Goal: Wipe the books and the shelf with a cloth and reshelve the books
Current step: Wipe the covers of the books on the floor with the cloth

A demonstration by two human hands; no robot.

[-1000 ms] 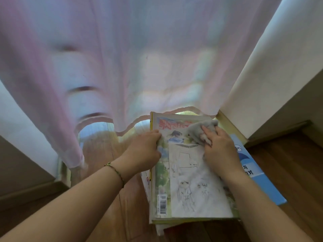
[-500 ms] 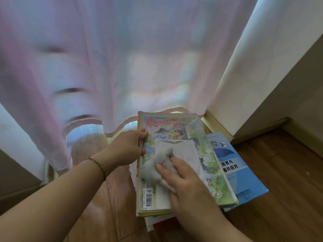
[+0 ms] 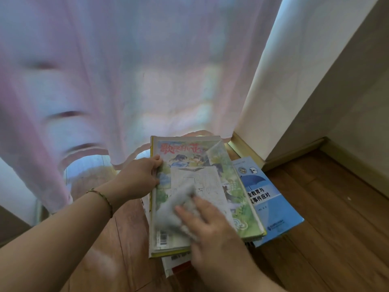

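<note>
Sweeping down from the cover's top, the right hand [image 3: 208, 224] is now pressing the grey cloth [image 3: 181, 207] flat-fingered across the illustrated book [image 3: 197, 165] mid-cover, so this wipe is nearly finishing. Left hand [image 3: 141, 175] is gripping the spine edge. Beneath, a blue book [image 3: 271, 207] is lying on the wooden floor [image 3: 328, 228], beside a sheer curtain [image 3: 126, 81]; no shelf is showing.

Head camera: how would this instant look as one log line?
step: wiping cover | left hand: grips top book edge | right hand: presses grey cloth on it | shelf: unseen
</note>
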